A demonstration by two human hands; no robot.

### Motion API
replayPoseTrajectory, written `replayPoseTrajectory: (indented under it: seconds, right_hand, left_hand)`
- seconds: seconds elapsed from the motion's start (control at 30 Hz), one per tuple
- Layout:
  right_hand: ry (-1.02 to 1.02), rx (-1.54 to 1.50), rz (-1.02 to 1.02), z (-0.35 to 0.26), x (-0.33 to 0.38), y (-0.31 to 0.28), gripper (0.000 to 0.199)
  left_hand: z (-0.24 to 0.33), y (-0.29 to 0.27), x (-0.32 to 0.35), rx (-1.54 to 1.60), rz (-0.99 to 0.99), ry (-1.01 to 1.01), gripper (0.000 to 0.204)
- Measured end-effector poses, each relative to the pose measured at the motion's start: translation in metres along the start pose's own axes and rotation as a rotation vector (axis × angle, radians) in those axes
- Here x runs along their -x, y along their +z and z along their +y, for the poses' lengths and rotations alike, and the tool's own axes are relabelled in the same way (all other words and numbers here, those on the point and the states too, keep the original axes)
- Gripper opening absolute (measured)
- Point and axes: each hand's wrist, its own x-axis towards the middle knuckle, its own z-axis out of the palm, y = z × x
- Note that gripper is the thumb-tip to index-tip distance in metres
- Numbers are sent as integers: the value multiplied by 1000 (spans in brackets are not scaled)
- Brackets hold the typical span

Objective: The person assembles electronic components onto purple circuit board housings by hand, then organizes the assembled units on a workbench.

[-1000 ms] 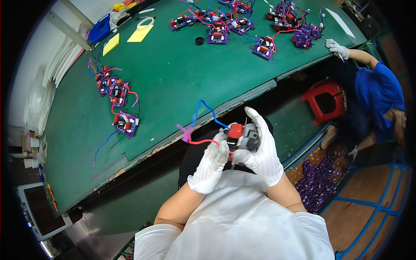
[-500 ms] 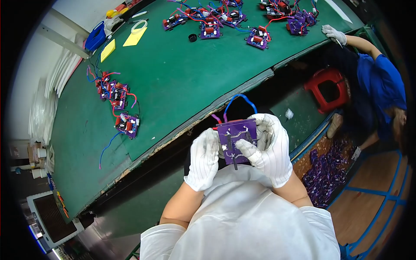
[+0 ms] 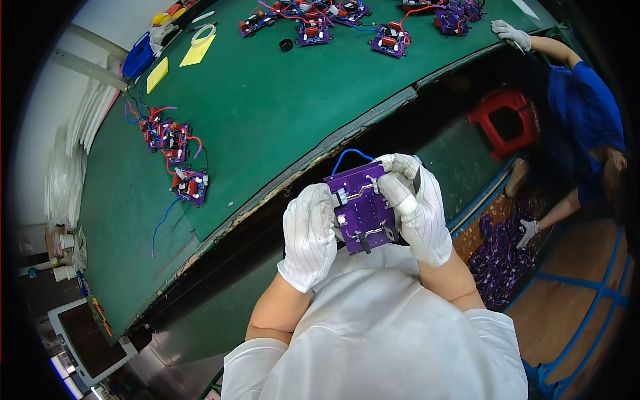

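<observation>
Between my gloved hands, in front of my chest and just off the table's near edge, is a purple circuit board [image 3: 365, 208]. Its solder side faces up, and a blue wire loops out past its far edge. My left hand [image 3: 311, 227] is closed on the board's left edge, with the fingertips partly hidden beneath it. Gripping the upper right edge, my right hand [image 3: 417, 207] has its thumb by the board's face and its other fingers behind. Black parts stick out near the board's lower end. The component side is turned away and hidden.
On the green table [image 3: 267, 120] lie several wired boards [image 3: 190, 185] at left and more boards [image 3: 313, 30] at the far side. A black ring [image 3: 286, 45] sits near them. At right, a co-worker in blue [image 3: 580, 113] reaches into a heap of purple boards [image 3: 500, 257] beside a red stool [image 3: 503, 123].
The board has turned and tilted so more of its solder side shows. My right thumb has shifted from the board's middle toward its right edge. The co-worker's lower hand has reached over the heap.
</observation>
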Motion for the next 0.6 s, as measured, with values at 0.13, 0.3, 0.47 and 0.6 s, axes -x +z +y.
replayPoseTrajectory:
  seconds: [0.13, 0.3, 0.47, 0.6]
  right_hand:
    - [77, 23, 11, 4, -6, -3, 21]
    - [206, 88, 5, 1, -11, -5, 23]
    - [58, -51, -128, 31, -1, -14, 44]
    - [160, -52, -117, 10, 2, -1, 49]
  left_hand:
    - [-10, 5, 0, -39, 8, 47, 30]
    - [-21, 10, 2, 96, -51, -57, 28]
    - [-35, 15, -2, 478, -95, -592, 27]
    - [-19, -4, -24, 1079, -169, -777, 31]
